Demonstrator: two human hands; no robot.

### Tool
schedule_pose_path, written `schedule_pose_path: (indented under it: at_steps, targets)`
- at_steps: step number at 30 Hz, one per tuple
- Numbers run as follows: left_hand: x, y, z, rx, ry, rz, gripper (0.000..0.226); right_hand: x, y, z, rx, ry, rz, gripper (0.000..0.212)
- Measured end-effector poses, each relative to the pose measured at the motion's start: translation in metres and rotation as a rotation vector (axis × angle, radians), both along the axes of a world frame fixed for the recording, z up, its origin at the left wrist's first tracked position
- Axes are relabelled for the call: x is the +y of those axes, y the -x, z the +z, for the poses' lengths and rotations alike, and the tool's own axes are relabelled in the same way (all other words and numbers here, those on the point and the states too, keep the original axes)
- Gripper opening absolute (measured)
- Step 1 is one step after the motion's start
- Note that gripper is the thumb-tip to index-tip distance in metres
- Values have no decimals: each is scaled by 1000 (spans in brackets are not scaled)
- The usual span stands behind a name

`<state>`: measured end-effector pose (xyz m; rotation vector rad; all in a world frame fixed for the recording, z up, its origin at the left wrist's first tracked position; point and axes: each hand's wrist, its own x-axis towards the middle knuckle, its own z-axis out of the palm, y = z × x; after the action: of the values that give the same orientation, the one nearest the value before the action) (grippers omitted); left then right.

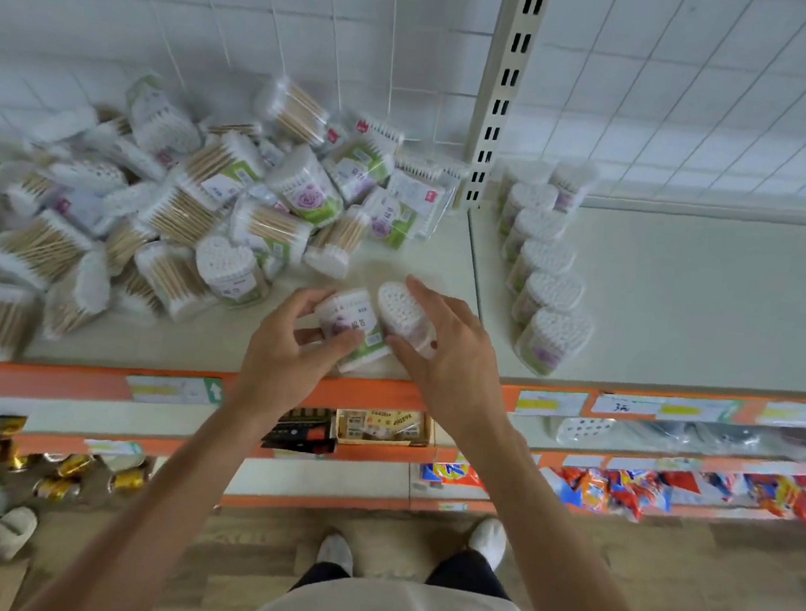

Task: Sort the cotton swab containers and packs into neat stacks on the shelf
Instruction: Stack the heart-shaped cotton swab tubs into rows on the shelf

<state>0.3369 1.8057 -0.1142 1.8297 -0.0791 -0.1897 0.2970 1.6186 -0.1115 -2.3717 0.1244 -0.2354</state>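
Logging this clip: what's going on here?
A person is sorting cotton swabs on a store shelf. The left hand grips a green-labelled container, and the right hand holds a second container beside it. A jumbled pile lies left; a neat row of heart-shaped tubs stands right.

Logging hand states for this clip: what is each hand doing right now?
Left hand: grips a labelled swab container, fingers curled round it.
Right hand: grips a second swab container, fingers over it.

pale shelf (690, 295) — swab packs (177, 212), containers (549, 291)
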Motion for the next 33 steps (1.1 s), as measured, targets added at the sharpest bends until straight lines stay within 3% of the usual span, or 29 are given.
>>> schedule_pose_path:
  at_steps: [6, 11, 16, 25, 33]
  targets:
    - [-35, -6, 41, -69, 189, 5, 52, -62, -19, 65, -207, -79, 15, 55]
    - [-101, -14, 75, -231, 179, -37, 52, -132, -19, 92, -275, -130, -31, 50]
    - [-171, -17, 85, -260, 193, -46, 53, -196, -15, 98, -269, -161, -32, 50]
    - [-238, -9, 74, -306, 99, -28, 55, -280, -30, 62, -224, -141, 5, 50]
    - [-253, 12, 60, -286, 44, 38, 54, -287, -61, -5, -113, -133, 47, 56]
